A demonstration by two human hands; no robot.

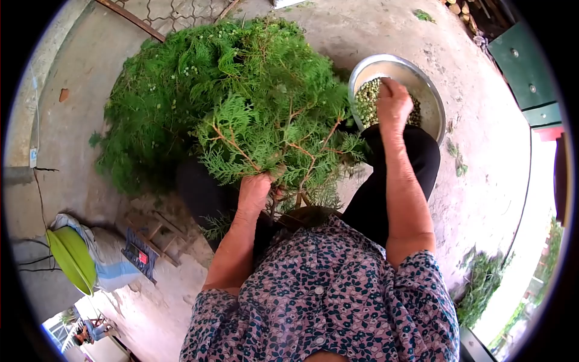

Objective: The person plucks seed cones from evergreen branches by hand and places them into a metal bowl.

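Observation:
My left hand (pixel 256 190) is closed round the woody stem of a leafy evergreen branch (pixel 295 142) with flat, scaly green sprays, held above my lap. Over the metal bowl (pixel 435 99) on my right is my right hand (pixel 395 104), its fingers bent and drawn together. Whatever may be between those fingertips is hidden. Small round green cones (pixel 367 104) cover part of the bowl's bottom, beneath the hand. A large heap of similar cut branches (pixel 163 102) lies in front of me and to the left, with pale little cones among the leaves.
Grey concrete floor (pixel 356 27) surrounds me, with scattered green scraps. At lower left are a lime-green basin (pixel 72 256), a sack (pixel 111 256) and a small wooden frame (pixel 160 235). A green drawer cabinet (pixel 525 66) stands at upper right. More cut greenery (pixel 479 289) lies at lower right.

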